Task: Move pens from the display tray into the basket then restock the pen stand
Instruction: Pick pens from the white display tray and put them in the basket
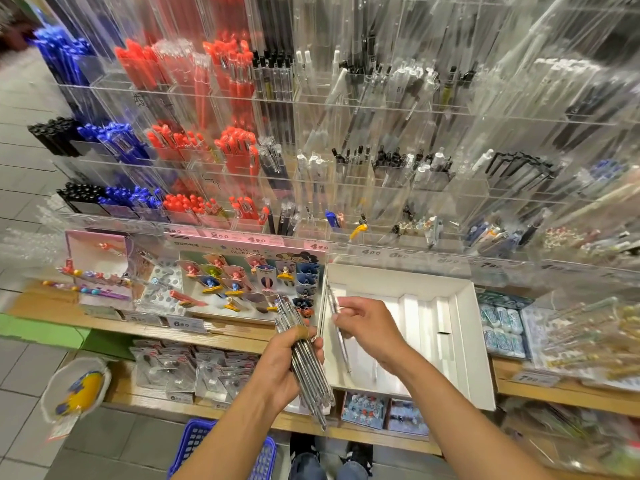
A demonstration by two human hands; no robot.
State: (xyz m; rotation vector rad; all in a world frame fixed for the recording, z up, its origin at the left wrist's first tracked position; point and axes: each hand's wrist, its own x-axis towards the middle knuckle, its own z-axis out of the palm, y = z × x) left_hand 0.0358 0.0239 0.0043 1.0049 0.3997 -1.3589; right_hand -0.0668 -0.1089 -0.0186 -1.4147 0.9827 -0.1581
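- A blue plastic basket with a lattice wall sits on the floor at about 7 o'clock, under the left forearm.
- The left hand has its fingers curled round a bundle of pens: slim, clear barrels, glossy, fanned slightly and slanting from 11 o'clock down to 5 o'clock.
- The bundle passes through the fist, its ends sticking out above and below the fingers.
- The right hand pinches a single pen between thumb and fingertips; it looks clear with a dark core, though blur hides detail.
- Under that hand lies the white card display tray, rectangular, with ridged dividers.
- Behind, at 12 o'clock, stands the clear acrylic pen stand, its tiers holding blue, red, black and white pens.
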